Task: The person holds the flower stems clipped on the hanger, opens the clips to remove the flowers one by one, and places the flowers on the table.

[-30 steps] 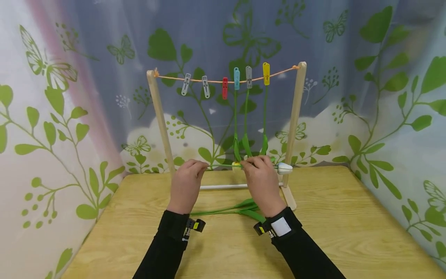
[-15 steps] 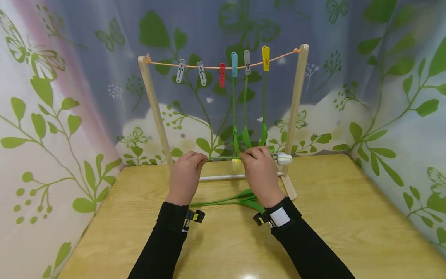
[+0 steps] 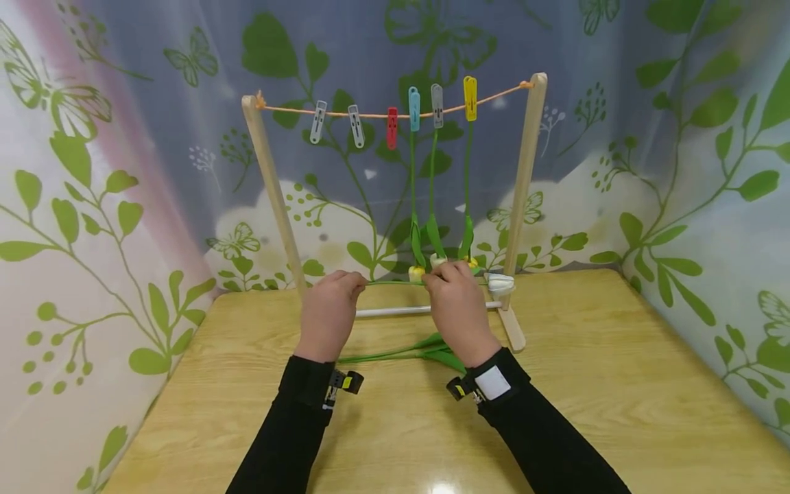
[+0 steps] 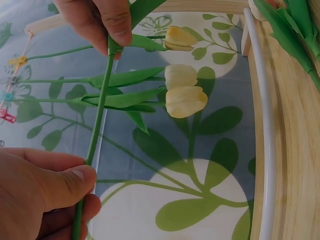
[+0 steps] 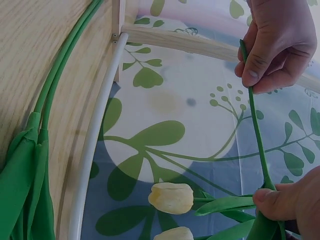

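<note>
My left hand (image 3: 330, 312) pinches the stem end of an artificial white tulip (image 3: 500, 284), between thumb and fingers. My right hand (image 3: 461, 309) pinches the same green stem (image 4: 97, 125) farther along, near its leaves. The tulip lies level in front of the rack, bloom to the right. Behind it, upside-down tulips hang from a blue clothespin (image 3: 414, 108), a grey clothespin (image 3: 437, 105) and a yellow clothespin (image 3: 470, 98). A red clothespin (image 3: 391, 128) and two grey ones, one being the leftmost clothespin (image 3: 317, 122), hang on the cord with no flower.
The wooden rack (image 3: 522, 185) carries an orange cord (image 3: 370, 116) across its top and a white rod (image 3: 395, 311) low down. More tulips with green stems (image 3: 382, 355) lie on the wooden table (image 3: 395, 425), partly behind my right hand. A patterned curtain (image 3: 185, 137) surrounds the table.
The head view has tilted down, so the rack appears higher. My right hand has shifted slightly left, and the held bloom has moved slightly left too. Both hands keep their grip on the stem.
</note>
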`<state>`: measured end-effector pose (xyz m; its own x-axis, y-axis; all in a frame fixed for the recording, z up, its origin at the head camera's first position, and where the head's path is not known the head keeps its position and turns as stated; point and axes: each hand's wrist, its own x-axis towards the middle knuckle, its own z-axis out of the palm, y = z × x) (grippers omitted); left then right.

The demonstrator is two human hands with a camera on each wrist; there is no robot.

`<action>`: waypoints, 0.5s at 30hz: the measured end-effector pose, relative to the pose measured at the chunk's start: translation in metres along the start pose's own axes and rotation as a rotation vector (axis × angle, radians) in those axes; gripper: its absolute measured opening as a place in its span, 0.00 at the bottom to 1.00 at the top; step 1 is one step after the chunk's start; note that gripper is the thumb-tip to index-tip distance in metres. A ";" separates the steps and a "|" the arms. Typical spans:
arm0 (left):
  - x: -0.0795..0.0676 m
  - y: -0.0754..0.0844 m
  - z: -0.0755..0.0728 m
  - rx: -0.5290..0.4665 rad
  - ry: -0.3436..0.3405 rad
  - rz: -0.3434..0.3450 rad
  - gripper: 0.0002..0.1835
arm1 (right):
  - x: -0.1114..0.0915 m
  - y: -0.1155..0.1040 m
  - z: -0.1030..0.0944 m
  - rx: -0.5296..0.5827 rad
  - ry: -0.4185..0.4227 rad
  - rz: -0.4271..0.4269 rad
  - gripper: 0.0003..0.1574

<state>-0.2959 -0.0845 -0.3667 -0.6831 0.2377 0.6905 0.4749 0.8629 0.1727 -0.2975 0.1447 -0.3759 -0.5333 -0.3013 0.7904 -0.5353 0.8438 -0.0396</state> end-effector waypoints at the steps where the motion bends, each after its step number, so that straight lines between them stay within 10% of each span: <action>1: 0.000 0.000 0.000 0.009 -0.010 0.003 0.02 | -0.001 0.000 0.001 -0.001 -0.003 0.002 0.07; 15: -0.002 0.000 0.005 0.051 -0.100 0.001 0.03 | -0.004 -0.001 0.004 -0.029 -0.065 0.005 0.08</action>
<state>-0.2972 -0.0830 -0.3712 -0.7359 0.2797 0.6167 0.4482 0.8838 0.1340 -0.2975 0.1427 -0.3813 -0.5783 -0.3243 0.7486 -0.5138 0.8575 -0.0254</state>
